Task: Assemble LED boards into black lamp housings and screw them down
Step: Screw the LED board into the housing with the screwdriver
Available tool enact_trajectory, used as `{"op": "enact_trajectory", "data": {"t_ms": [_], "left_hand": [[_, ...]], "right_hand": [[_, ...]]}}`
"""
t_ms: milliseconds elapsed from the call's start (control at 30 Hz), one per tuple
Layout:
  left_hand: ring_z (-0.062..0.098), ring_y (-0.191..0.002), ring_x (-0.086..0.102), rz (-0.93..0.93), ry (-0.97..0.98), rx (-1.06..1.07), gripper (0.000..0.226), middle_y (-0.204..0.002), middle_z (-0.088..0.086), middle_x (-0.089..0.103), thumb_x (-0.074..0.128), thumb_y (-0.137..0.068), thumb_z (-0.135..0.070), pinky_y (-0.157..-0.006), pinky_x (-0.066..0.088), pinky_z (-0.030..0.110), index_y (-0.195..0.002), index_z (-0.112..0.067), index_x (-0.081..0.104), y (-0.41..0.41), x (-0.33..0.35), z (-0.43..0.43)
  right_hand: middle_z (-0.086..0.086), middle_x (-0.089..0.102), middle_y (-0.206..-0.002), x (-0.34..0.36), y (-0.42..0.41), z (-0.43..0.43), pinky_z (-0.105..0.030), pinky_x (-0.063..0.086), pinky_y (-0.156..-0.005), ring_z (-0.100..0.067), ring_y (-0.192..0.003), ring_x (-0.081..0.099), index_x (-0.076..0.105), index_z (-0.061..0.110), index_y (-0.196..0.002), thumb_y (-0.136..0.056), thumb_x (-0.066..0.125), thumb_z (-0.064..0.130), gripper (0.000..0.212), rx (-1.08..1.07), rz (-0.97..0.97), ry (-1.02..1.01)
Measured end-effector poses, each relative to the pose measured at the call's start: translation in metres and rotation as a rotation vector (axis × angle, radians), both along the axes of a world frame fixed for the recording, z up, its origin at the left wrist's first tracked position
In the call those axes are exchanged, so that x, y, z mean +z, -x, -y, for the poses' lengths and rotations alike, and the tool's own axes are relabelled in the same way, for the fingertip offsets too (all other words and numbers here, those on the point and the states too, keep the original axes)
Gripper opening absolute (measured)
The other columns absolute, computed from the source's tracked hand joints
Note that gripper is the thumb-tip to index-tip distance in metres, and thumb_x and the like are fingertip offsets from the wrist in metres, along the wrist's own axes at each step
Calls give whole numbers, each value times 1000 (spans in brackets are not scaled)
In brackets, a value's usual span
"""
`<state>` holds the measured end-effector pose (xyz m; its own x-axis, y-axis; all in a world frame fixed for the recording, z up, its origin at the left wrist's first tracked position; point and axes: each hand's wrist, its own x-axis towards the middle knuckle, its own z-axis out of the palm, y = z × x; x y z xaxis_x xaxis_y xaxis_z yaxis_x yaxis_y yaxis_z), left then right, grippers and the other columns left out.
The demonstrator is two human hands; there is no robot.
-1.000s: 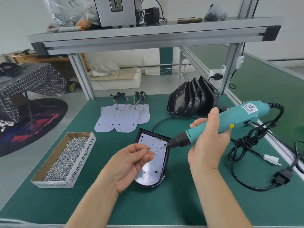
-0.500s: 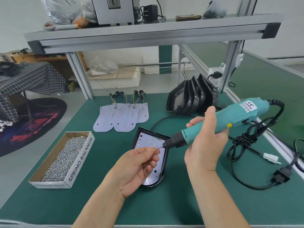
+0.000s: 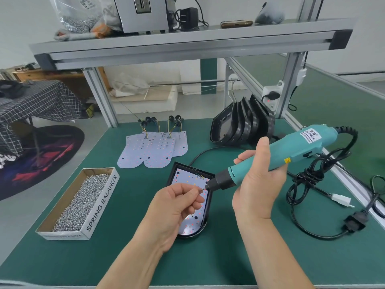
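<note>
A black lamp housing [image 3: 174, 175] lies on the green mat with a white LED board [image 3: 185, 179] set inside it. Above it my left hand [image 3: 174, 207] pinches a small screw [image 3: 200, 189] at the bit of the teal electric screwdriver [image 3: 281, 155]. My right hand [image 3: 257, 184] grips the screwdriver's body, with the tool slanting down to the left. Loose LED boards [image 3: 154, 150] with wires lie further back. A stack of empty black housings [image 3: 241, 124] stands on edge at the back right.
A cardboard box [image 3: 100, 207] full of screws sits at the left. The screwdriver's black cable and plugs [image 3: 316, 184] coil on the mat at the right. An aluminium frame post [image 3: 290, 80] and shelf [image 3: 187, 44] rise behind.
My left hand has brought the screw up to the screwdriver bit. The right hand has lowered the tool tip slightly toward the left hand.
</note>
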<state>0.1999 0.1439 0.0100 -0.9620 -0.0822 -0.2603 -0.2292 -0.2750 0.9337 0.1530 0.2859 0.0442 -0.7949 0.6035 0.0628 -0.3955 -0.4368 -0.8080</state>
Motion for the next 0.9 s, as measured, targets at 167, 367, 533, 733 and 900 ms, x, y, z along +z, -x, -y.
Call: {"op": "enact_trajectory", "data": {"t_ms": [167,367,533,733,900], "left_hand": [[12,-59,59,-74,83,51,14,-75,11,71,62,-95,1,-58,51,17,-88,-2,73,-2,-3,-4],[12,-59,59,-37,73,-38,24,-77,10,71,68,-93,-28,-55,50,19,-110,-12,71,2,0,10],[12,-56,48,11,533,305,32,-65,-6,61,65,-93,-48,-51,37,23,-89,-16,72,26,-11,57],[22,-64,57,282,827,-93,55,-69,2,68,70,-55,-60,-64,44,31,-74,-9,67,37,-31,49],[21,-60,46,280,760,-41,37,-61,1,57,66,-53,-42,-63,35,29,-65,-8,62,41,-44,20]], "right_hand": [[-1,60,-62,-4,3,0,-25,51,-61,-17,-61,59,52,28,-103,-93,64,38,18,7,11,27],[0,61,-62,-7,8,-8,-23,51,-59,-16,-60,61,53,23,-107,-93,64,39,24,15,3,41],[-1,61,-62,-7,13,-12,-23,51,-59,-17,-58,60,53,13,-115,-92,65,39,37,5,-37,27],[-2,60,-58,-16,10,0,-27,51,-59,-20,-53,57,51,22,-87,-91,66,33,19,5,-80,-156],[-5,60,-59,-31,7,11,-22,50,-57,-20,-51,59,53,22,-85,-91,66,31,17,5,-138,-370]]}}
